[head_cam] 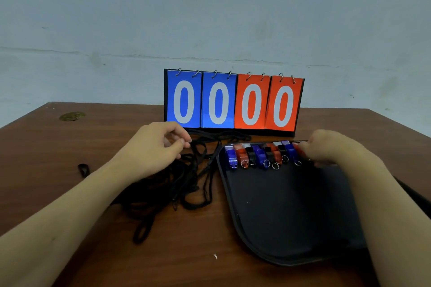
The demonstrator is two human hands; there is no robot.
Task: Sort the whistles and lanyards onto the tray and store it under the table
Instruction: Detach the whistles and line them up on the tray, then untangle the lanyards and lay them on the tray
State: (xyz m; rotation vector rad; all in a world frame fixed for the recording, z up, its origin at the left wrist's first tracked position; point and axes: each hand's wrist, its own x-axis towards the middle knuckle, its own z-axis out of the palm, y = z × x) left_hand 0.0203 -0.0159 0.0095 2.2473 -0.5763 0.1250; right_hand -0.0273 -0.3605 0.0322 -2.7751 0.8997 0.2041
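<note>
A black tray (284, 212) lies on the right half of the brown table. Along its far edge stands a row of several whistles (261, 155), blue, red and black, each with a small metal ring. My right hand (326, 149) is at the right end of that row, fingers closed on a red whistle (299, 149). Left of the tray sprawls a tangled heap of black lanyards (186, 184). My left hand (161, 144) hovers over the heap's far end, thumb and fingers pinching a black cord.
A flip scoreboard (233, 102) with two blue and two red cards, all showing 0, stands behind the tray and the lanyards. A small black loop (83, 169) lies alone at the left. The wall rises right behind the table (70, 147).
</note>
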